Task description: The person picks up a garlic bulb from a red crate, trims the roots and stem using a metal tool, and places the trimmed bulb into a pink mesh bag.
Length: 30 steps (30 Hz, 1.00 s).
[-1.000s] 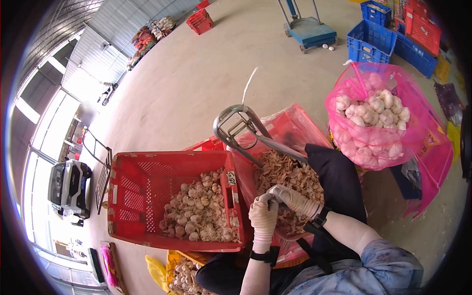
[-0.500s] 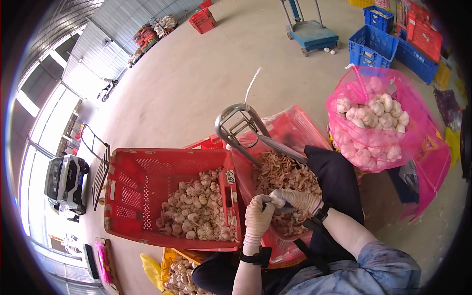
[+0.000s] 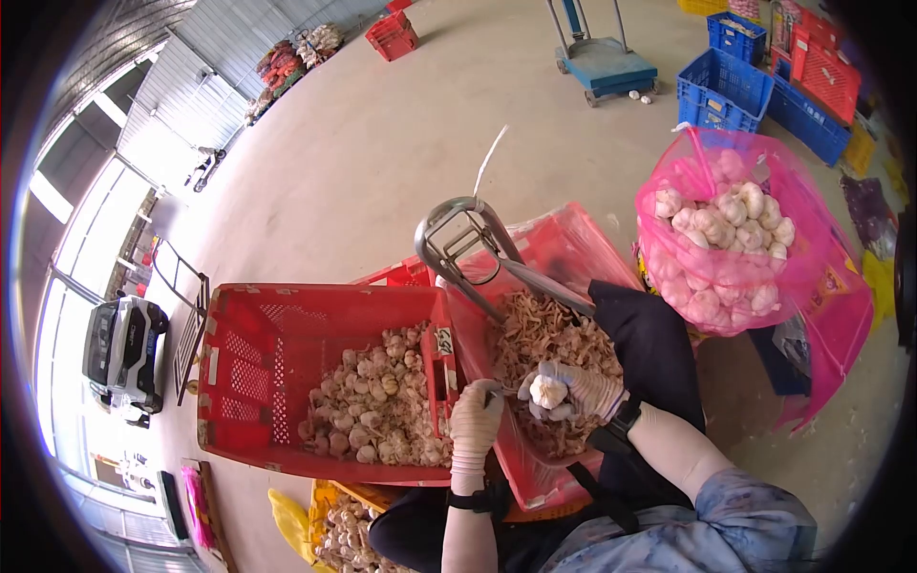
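Note:
My right hand (image 3: 585, 390), in a striped glove, is closed round a white garlic bulb (image 3: 547, 392) above a red crate lined with plastic (image 3: 559, 239). Dry garlic skins and stem bits (image 3: 544, 334) lie in that crate beneath it. My left hand (image 3: 476, 420), gloved too, is curled into a fist by the near right corner of the tilted red crate (image 3: 239, 372); anything inside the fist is hidden. Many untrimmed garlic bulbs (image 3: 358, 411) fill the right part of that tilted crate. A metal frame with a looped top (image 3: 468, 239) leans over the crate of skins.
A pink mesh bag (image 3: 726, 286) full of white garlic stands at the right. Below the tilted crate, a yellow crate (image 3: 323, 501) holds more garlic. Farther off are a blue platform cart (image 3: 609, 65), blue crates (image 3: 721, 91) and a parked vehicle (image 3: 126, 353).
My hands were together at the bulb and are now apart. The left moved left and down toward the tilted crate's edge, while the right kept the garlic bulb, now turned into view.

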{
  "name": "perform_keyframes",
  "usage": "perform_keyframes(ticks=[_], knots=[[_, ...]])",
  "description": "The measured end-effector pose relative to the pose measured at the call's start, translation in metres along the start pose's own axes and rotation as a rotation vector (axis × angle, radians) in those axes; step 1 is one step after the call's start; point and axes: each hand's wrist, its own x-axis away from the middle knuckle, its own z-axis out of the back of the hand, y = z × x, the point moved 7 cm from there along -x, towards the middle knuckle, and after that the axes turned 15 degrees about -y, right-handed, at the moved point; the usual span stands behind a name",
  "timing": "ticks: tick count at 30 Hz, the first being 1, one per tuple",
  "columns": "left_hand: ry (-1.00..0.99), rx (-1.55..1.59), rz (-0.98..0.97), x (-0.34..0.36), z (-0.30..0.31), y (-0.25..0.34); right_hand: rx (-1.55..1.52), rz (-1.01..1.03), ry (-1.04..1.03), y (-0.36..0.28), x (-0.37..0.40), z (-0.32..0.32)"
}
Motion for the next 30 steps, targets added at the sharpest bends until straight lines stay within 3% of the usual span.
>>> perform_keyframes(ticks=[2,3,6,8,10,13,15,16,18,19,21,23,30], knots=[[-0.143,0.233,-0.038,0.003,-0.008,0.013,-0.035,-0.010,0.073,0.006,-0.004,0.013],[-0.150,0.320,-0.092,0.006,-0.008,0.024,0.073,-0.054,0.239,-0.004,0.003,0.005],[-0.281,0.301,-0.130,0.010,-0.016,0.049,0.095,-0.097,0.276,-0.001,0.005,0.002],[-0.226,0.268,-0.149,0.013,-0.022,0.047,0.118,-0.079,0.296,0.001,0.002,0.006],[-0.199,0.472,-0.133,0.013,-0.033,0.033,0.136,-0.049,0.319,-0.004,0.002,0.003],[-0.122,0.421,-0.189,0.014,-0.033,0.039,0.089,-0.118,0.299,0.002,0.003,0.006],[-0.069,0.409,-0.205,0.013,-0.030,0.039,0.048,-0.007,0.139,0.010,-0.013,0.018],[0.012,0.308,-0.222,0.011,-0.028,0.035,0.049,-0.010,0.138,0.014,-0.015,0.018],[0.095,0.203,-0.240,0.008,-0.026,0.032,-0.046,0.259,0.231,0.002,-0.020,0.019],[0.125,0.205,-0.202,0.006,-0.026,0.029,-0.046,0.261,0.229,0.005,-0.023,0.018],[0.148,0.205,-0.160,0.005,-0.023,0.026,0.393,0.421,0.289,-0.007,-0.021,0.019],[0.034,0.198,-0.117,0.001,-0.026,0.029,0.349,0.374,0.239,0.001,-0.024,0.034],[0.038,0.219,-0.124,-0.002,-0.031,0.025,0.275,0.043,0.048,-0.001,-0.017,0.030]])
